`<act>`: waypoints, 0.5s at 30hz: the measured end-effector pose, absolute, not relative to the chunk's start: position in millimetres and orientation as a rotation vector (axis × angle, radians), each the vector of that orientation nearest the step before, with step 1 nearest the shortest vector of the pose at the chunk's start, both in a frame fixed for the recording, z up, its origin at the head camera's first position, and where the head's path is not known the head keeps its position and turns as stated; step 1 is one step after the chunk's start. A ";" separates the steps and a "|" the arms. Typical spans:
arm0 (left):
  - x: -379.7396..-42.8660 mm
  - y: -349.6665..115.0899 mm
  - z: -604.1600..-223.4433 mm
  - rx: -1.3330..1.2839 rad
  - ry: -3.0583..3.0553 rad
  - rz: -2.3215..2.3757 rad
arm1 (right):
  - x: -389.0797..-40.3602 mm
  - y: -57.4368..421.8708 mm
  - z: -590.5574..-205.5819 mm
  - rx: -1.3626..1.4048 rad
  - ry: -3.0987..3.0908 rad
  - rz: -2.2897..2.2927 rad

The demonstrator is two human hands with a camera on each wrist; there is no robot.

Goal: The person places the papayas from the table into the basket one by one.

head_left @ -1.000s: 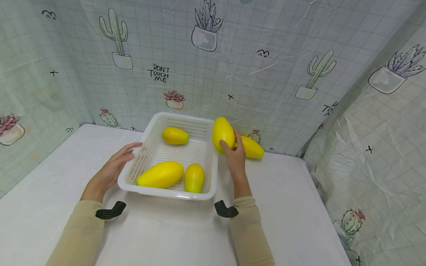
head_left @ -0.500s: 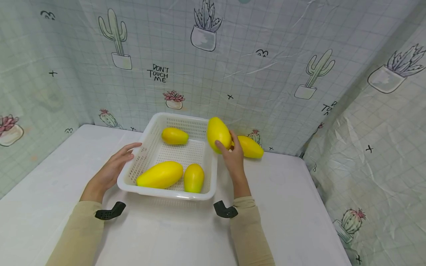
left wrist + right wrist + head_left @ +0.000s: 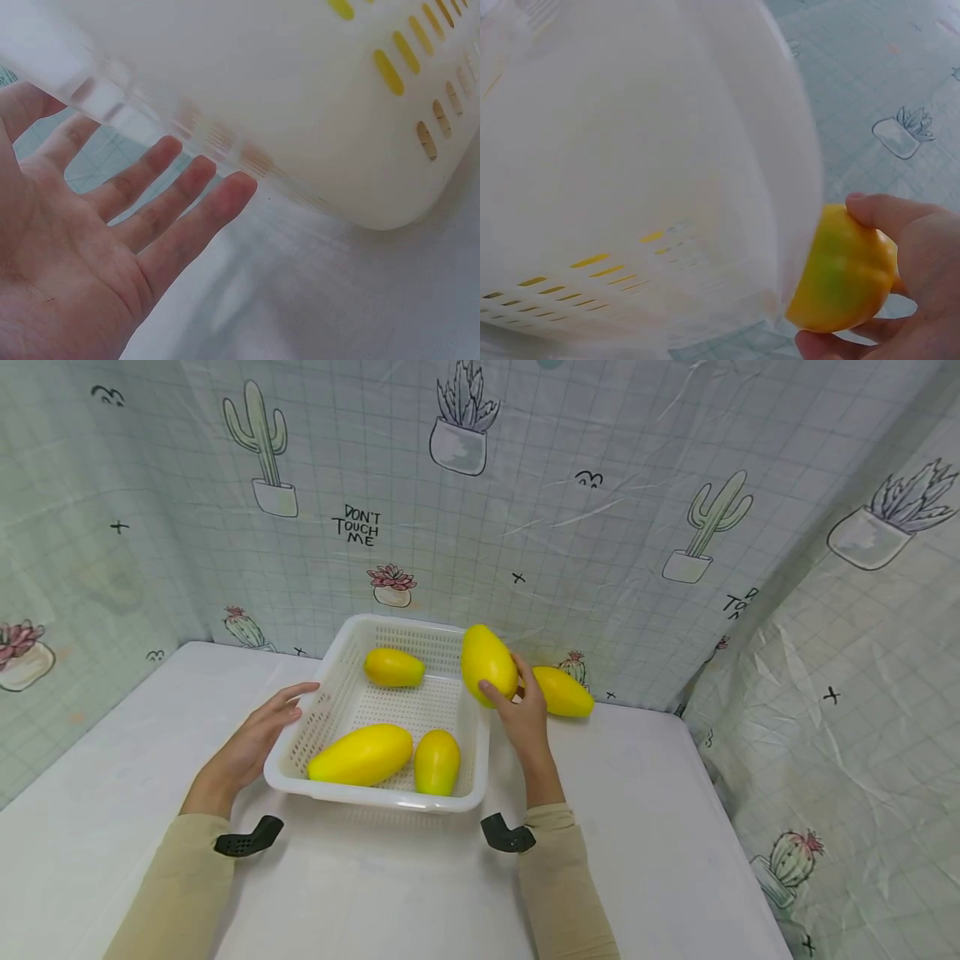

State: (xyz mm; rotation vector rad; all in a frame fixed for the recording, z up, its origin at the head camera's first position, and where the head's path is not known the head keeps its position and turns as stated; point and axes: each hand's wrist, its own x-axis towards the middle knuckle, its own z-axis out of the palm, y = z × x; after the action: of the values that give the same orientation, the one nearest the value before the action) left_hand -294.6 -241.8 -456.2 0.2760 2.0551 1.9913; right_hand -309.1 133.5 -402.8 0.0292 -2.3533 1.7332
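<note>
My right hand (image 3: 525, 718) grips a yellow papaya (image 3: 487, 662) with a greenish end, thumb on the near side and fingers behind. It is held over the right rim of a white perforated plastic basket (image 3: 483, 752). The right wrist view shows the papaya's end (image 3: 844, 270) beside the basket wall. My left hand (image 3: 258, 735) touches the basket's left side with its fingers extended; the left wrist view shows the fingers (image 3: 202, 210) spread along the wall. Inside lie three more papayas: one at the back (image 3: 394, 667), a large one (image 3: 362, 755) front left, one (image 3: 437, 762) front right.
Another yellow papaya (image 3: 564, 692) lies on the white table (image 3: 645, 827) behind my right hand, partly hidden by it. A cactus-print cloth (image 3: 570, 535) hangs close behind the table and along both sides. Both forearms wear beige sleeves with black wrist devices (image 3: 510, 833).
My right hand has moved the papaya a little to the left, from beside the basket's right rim to over it. The left hand and the basket have stayed put.
</note>
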 end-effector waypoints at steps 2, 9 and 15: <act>-294.7 -241.5 -456.1 0.272 2.061 1.986 | -309.2 133.4 -403.3 0.047 -2.348 1.732; -294.8 -241.6 -455.5 0.261 2.060 1.989 | -309.6 133.4 -404.6 0.090 -2.350 1.705; -295.2 -241.8 -456.4 0.261 2.057 1.988 | -309.0 132.4 -403.3 0.092 -2.369 1.688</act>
State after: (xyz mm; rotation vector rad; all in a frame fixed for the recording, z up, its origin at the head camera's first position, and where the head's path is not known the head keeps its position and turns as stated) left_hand -295.2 -241.8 -456.4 0.2613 2.0570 1.9885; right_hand -309.0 132.4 -403.3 0.0919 -2.3687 1.6875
